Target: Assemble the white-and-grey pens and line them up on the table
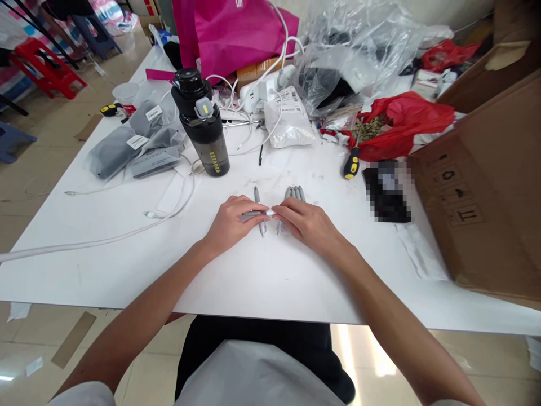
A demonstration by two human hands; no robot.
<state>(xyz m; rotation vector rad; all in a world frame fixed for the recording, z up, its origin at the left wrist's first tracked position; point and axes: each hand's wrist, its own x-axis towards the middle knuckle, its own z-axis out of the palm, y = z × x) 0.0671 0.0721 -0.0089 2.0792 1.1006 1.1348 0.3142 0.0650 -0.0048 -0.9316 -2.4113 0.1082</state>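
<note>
My left hand (230, 224) and my right hand (307, 223) meet above the middle of the white table. Between them lies a grey pen (252, 213), held sideways; the left fingers pinch its grey barrel and the right fingers close on its pale end. A second grey pen (256, 194) rests on the table under the held one, pointing away from me. Beside it, several more grey pens (295, 193) lie in a row, partly covered by my right hand.
A black water bottle (202, 127) stands beyond my left hand. A yellow-black screwdriver (351, 163) and a cardboard box (482, 186) are at the right. Bagged grey goods (120, 148) and a white cable (105, 242) lie at the left. A pink bag (240, 39) is at the back.
</note>
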